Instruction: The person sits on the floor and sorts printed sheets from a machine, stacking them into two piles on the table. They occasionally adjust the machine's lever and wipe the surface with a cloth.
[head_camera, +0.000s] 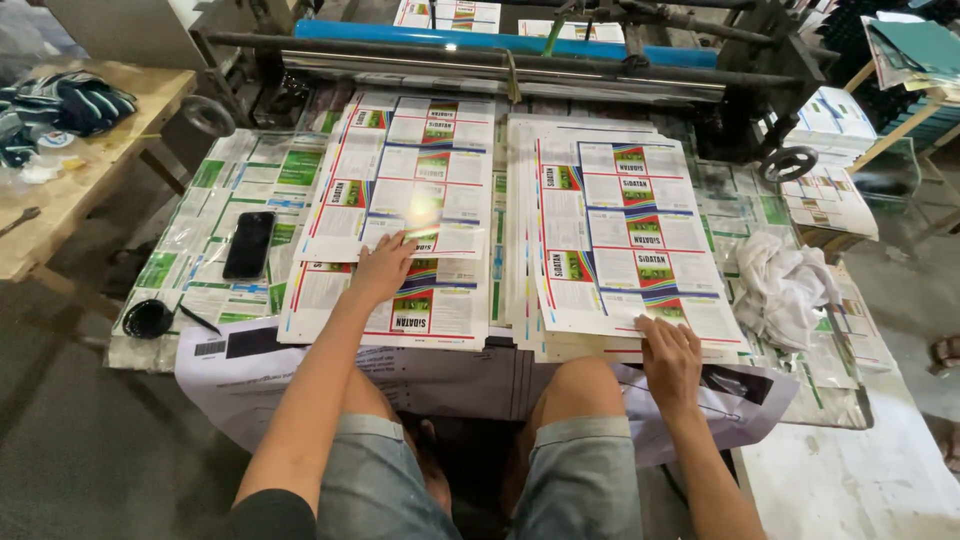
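Two stacks of glossy printed sheets lie side by side on a low work table. My left hand rests flat, fingers spread, on the near edge of the upper sheet of the left stack. My right hand presses its fingers on the near right corner of the right stack, at the sheets' edge. Neither hand grips anything. My knees in grey shorts sit under the table's front edge.
A black phone lies left of the left stack, with a black round lid near the table corner. A crumpled white cloth lies right. A roller machine with a blue bar stands behind. A wooden bench is at the left.
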